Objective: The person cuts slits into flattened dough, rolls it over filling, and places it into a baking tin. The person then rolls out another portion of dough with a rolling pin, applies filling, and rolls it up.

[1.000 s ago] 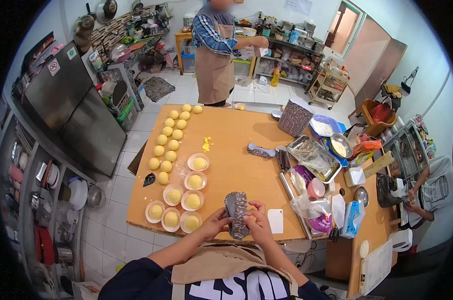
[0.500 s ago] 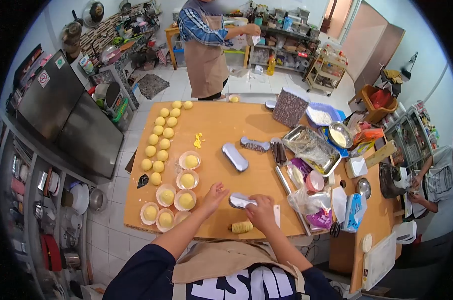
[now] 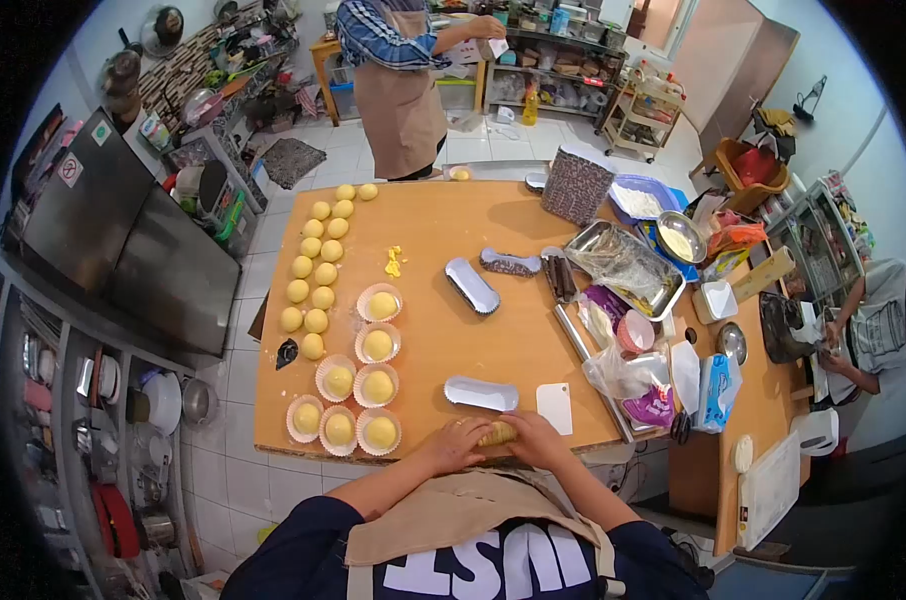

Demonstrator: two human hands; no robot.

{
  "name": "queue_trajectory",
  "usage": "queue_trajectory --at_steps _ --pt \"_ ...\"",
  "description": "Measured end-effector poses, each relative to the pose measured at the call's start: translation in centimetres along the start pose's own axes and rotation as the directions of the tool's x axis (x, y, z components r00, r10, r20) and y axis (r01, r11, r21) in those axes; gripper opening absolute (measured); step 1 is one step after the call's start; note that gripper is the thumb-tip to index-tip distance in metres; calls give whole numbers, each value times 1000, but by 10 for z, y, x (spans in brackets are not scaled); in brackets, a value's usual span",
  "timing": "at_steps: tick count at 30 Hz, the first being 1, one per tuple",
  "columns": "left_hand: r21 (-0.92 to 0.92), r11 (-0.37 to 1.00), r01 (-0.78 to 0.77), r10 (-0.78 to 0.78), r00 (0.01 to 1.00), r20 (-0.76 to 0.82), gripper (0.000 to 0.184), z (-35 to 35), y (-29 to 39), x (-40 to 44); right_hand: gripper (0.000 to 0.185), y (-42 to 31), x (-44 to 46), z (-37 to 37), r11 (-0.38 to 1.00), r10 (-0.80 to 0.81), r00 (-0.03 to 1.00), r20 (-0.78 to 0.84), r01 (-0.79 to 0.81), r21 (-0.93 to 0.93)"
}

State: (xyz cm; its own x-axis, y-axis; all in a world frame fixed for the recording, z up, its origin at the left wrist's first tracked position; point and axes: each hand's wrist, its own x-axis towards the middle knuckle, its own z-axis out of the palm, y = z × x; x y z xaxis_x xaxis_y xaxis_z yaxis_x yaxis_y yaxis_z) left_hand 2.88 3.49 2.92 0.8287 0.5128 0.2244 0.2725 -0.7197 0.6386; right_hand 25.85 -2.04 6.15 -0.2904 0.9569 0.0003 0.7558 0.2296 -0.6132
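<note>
At the near edge of the table, my left hand (image 3: 455, 446) and my right hand (image 3: 535, 438) close around a ridged roll of yellow dough (image 3: 497, 433) from its two ends. My fingers cover much of the roll. Just beyond them lies an oblong paper baking liner (image 3: 481, 393), spread out with its pale inside up. A white scraper (image 3: 554, 409) rests flat to the right of my right hand. Left of my hands stand several round dough balls in paper cups (image 3: 380, 432).
Bare dough balls (image 3: 316, 320) line the table's left side. More oblong liners (image 3: 472, 286) lie mid-table. A metal tray (image 3: 628, 270), a rolling pin (image 3: 593, 370) and packets crowd the right. A co-worker (image 3: 393, 90) stands across the table; another person (image 3: 868, 330) is at far right.
My right hand has let go of the paper liner, now opened out on the table. Both hands have come together at the dough roll near the edge. The view has shifted slightly.
</note>
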Motion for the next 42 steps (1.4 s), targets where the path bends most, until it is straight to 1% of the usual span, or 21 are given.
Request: queue_trajectory --at_steps 1,4,6,10,12,13,15,16,18,19,20,21,23,25,26,29,30,33,36,39,42 --pt "4 1000 21 -21 1000 10 59 0 -1 0 50 -4 -2 4 998 -56 998 -19 56 -29" --pt "-4 995 97 -97 994 58 60 9 -4 0 60 -3 -3 10 999 -49 999 0 49 -8" --pt "-20 986 164 -161 981 110 62 13 -9 1 60 -1 -2 11 999 -47 999 -5 47 -14" --pt "-168 967 193 -190 981 35 54 14 -10 4 56 12 1 18 1000 10 998 66 -10 -1" --pt "-199 963 180 -187 982 -16 52 13 -8 5 54 20 4 22 998 -58 997 57 59 -32" --pt "-212 952 220 -219 975 26 51 13 -7 7 52 22 4 23 994 -94 994 56 97 -44" --pt "-223 920 322 -308 947 94 50 6 -5 4 53 18 3 20 999 -28 995 97 32 -39" --pt "-228 913 337 -315 940 127 52 3 -9 3 53 12 10 13 999 -7 993 118 12 -40" --pt "-242 905 350 -304 930 207 58 2 -14 5 55 1 17 -2 995 85 976 201 -93 32" --pt "-315 874 371 -320 925 203 58 -3 -14 10 56 -3 18 -12 986 140 961 238 -159 60" --pt "-386 835 392 -335 919 209 58 -8 -13 10 57 -9 18 -21 972 139 969 206 -174 159" --pt "-457 785 418 -353 908 225 58 -11 -10 6 58 -7 21 -20 953 164 960 226 -213 214" --pt "-481 781 398 -321 917 237 59 -9 -17 8 59 3 28 -23 909 200 936 288 -287 301" --pt "-495 786 369 -305 929 208 60 -33 -20 22 61 1 42 -39 869 194 936 295 -303 390" --pt "-480 772 416 -339 909 242 59 -43 -27 27 61 -1 53 -43 844 185 937 295 -306 441" --pt "-248 852 462 -413 882 226 55 -80 -29 52 59 5 76 -41 928 173 965 198 -227 295" --pt "-255 869 423 -385 904 188 50 -79 -37 55 53 3 81 -41 932 180 972 151 -217 289" --pt "-190 886 423 -392 902 182 47 -72 -50 60 49 0 96 -37 935 224 962 158 -258 244" --pt "-48 911 410 -389 891 232 44 -64 -57 62 46 8 98 -26 986 159 978 132 -164 24" --pt "22 902 431 -422 869 258 44 -65 -52 64 45 20 98 -12 992 113 985 134 -103 -78" --pt "8 863 504 -493 841 222 42 -64 -51 63 44 26 98 -1 972 156 977 148 -125 -196"
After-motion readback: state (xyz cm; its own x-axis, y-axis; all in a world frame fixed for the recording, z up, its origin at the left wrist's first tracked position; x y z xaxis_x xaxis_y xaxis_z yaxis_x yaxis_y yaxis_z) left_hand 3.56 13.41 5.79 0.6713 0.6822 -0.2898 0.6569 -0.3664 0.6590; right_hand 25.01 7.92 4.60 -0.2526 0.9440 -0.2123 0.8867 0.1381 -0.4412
